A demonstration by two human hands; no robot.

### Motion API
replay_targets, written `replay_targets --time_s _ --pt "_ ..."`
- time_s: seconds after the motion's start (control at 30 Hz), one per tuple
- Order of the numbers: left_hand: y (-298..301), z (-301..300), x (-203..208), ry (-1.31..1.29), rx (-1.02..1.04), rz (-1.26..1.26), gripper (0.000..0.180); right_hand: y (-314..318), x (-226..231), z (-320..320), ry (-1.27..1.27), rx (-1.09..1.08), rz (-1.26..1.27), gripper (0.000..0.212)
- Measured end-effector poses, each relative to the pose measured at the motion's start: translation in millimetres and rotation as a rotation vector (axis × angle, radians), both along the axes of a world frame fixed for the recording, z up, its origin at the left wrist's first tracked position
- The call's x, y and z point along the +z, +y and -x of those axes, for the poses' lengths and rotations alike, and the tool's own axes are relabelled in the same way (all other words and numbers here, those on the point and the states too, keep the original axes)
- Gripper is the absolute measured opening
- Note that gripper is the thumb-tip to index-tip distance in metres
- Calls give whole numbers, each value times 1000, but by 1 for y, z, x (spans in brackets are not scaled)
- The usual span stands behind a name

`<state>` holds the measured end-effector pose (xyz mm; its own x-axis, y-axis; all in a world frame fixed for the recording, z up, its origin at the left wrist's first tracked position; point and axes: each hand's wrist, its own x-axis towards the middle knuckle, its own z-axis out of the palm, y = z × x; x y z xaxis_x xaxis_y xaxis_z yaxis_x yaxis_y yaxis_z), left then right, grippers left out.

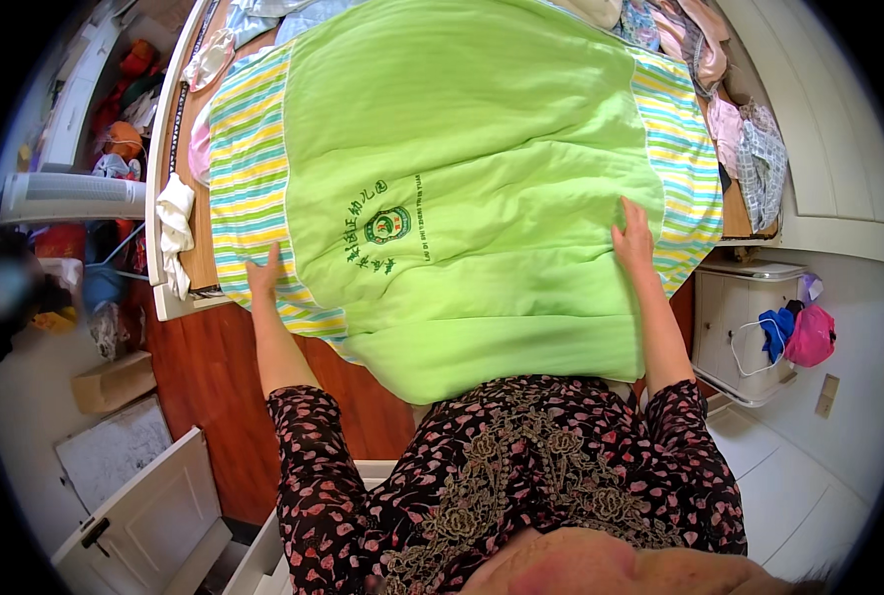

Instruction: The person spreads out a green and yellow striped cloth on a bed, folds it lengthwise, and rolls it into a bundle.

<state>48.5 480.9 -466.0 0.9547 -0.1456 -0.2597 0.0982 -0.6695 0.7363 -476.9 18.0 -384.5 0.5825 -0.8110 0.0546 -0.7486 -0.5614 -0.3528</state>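
The grip of the left hand (262,275) is slack: the fingers lie flat and spread, palm down, on the striped border of the green quilt (472,169), pressing on it and not closed around anything. The right hand (631,238) rests the same way, open and flat, on the plain green part just inside the striped border on the other side; it holds nothing either. Both forearms reach up from the lower edge, out of dark sleeves with a pink flower pattern.

The quilt lies spread over a bed (199,260) and covers most of it. Its middle is bright green with a small round emblem and some printing near the left hand. Down each long side runs a band of yellow, green, blue and white stripes. The near edge of the quilt hangs over the front of the bed, just in front of the person's body.

A white cloth (175,224) hangs over the bed's left rail, close to the left hand. Past the far end of the quilt, and along the right side, lie loose clothes (750,149) in pink, white and checked fabric. To the right of the bed stands a white nightstand (735,322), with a pink bag (812,335) and a blue cloth (777,327) at its side. A white fan (70,196) is on the left. At lower left a cardboard box (113,381) sits on the floor.
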Motion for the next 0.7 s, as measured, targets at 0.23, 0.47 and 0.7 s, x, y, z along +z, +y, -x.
replay_targets --time_s 0.23,0.47,0.7 --pt "-16 12 -2 -79 -33 -564 56 -7 -15 -21 204 -63 57 76" --pt "-2 17 -7 -321 90 -385 40 -49 -40 -36 377 -98 83 59" --pt "-13 17 9 -436 393 -73 36 -91 -48 2 193 84 -68 20"
